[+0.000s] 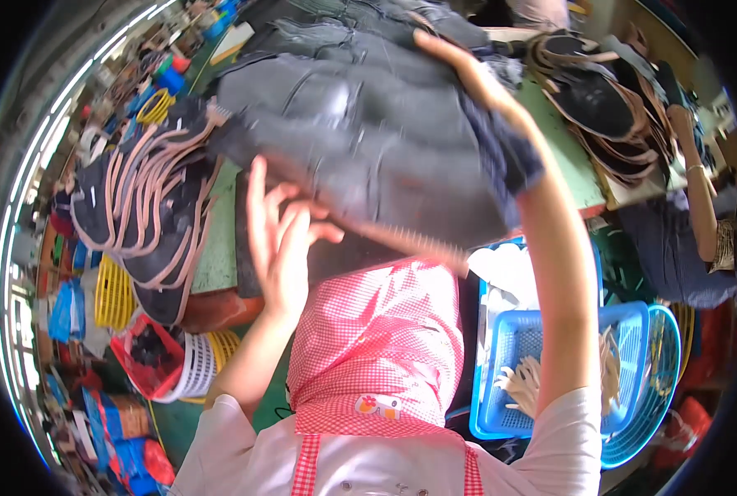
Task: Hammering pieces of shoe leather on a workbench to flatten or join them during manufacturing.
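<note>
A large dark leather sheet [385,140] with raised seams and a tan stitched lower edge is tilted up over the bench, smeared by motion. My right hand [472,78] grips its far right side, one digit lying along the top and the other fingers hidden. A dark blue cloth cuff covers the right wrist. Below the sheet's near edge is my left hand [282,236], open, fingers spread and pointing up; its fingertips are close to the edge, and contact is hard to judge. More dark leather pieces [344,16] lie behind the sheet.
Dark pieces with tan strips [149,186] hang over the green bench [215,256] at left. Stacked dark pieces [596,107] lie at right, near another person's arm [695,182]. A blue basket [501,417] with pale gloves stands right; a red-lined bin [145,355] stands lower left.
</note>
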`<action>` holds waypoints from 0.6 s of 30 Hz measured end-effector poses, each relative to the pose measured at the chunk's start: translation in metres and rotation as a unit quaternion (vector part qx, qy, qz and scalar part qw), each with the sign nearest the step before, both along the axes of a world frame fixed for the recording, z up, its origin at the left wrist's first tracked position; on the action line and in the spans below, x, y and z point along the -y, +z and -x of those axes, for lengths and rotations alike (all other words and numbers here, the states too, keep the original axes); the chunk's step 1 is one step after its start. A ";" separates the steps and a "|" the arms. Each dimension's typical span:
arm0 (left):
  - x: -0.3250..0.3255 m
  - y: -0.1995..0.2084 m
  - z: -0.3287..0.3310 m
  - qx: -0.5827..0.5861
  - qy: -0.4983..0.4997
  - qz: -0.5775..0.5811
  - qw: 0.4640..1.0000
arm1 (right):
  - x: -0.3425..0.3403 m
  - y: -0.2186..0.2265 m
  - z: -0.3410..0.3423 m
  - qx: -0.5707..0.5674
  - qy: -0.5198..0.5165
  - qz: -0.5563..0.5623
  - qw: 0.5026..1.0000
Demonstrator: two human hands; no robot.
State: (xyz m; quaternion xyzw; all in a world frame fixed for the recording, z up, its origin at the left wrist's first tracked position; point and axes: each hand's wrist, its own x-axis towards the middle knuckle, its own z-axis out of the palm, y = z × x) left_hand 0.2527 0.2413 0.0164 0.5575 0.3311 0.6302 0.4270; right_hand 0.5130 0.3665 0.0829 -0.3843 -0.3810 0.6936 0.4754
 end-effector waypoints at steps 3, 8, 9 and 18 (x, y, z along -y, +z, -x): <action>-0.062 -0.036 -0.002 -0.025 0.004 0.038 0.999 | -0.081 -0.051 -0.044 0.400 -0.189 -0.195 0.875; -0.125 -0.096 0.032 -0.149 -0.035 0.137 0.979 | -0.053 -0.141 -0.127 0.687 -0.216 -0.130 0.681; -0.128 -0.090 0.030 -0.200 -0.028 0.104 0.974 | -0.037 -0.163 -0.148 0.705 -0.206 -0.138 0.664; -0.196 -0.028 -0.004 -0.579 -0.030 -0.260 0.772 | -0.033 -0.191 -0.170 0.713 -0.204 -0.108 0.662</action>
